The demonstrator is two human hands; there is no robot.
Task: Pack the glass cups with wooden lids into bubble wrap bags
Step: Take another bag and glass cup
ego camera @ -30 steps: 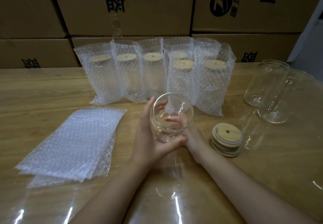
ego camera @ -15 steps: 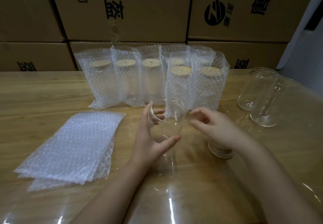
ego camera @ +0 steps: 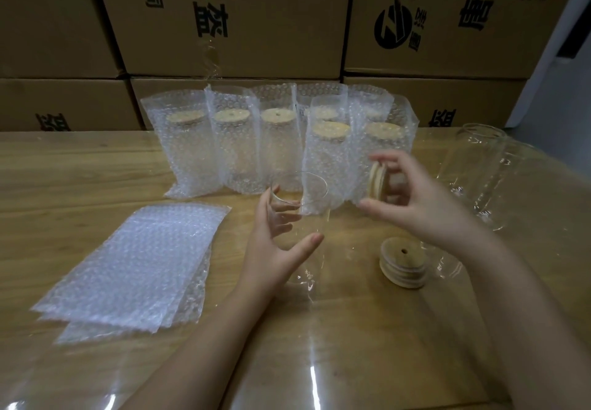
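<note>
My left hand (ego camera: 276, 243) grips a clear glass cup (ego camera: 300, 198) standing upright on the wooden table (ego camera: 80, 173), mouth up. My right hand (ego camera: 415, 198) holds a round wooden lid (ego camera: 377, 182) on edge, to the right of the cup's rim and a little above it. A short stack of wooden lids (ego camera: 403, 262) with a centre hole lies on the table below my right hand. A flat pile of empty bubble wrap bags (ego camera: 134, 265) lies at the left.
Several bagged cups (ego camera: 278, 144) with lids stand in rows behind my hands. Two bare glass cups (ego camera: 479, 166) stand at the right. Stacked cardboard boxes (ego camera: 224, 16) wall off the back. A clear plastic sheet covers the table.
My right hand left the cup, reached down to the lid stack and lifted one lid up beside the cup's rim. My left hand set the cup upright.
</note>
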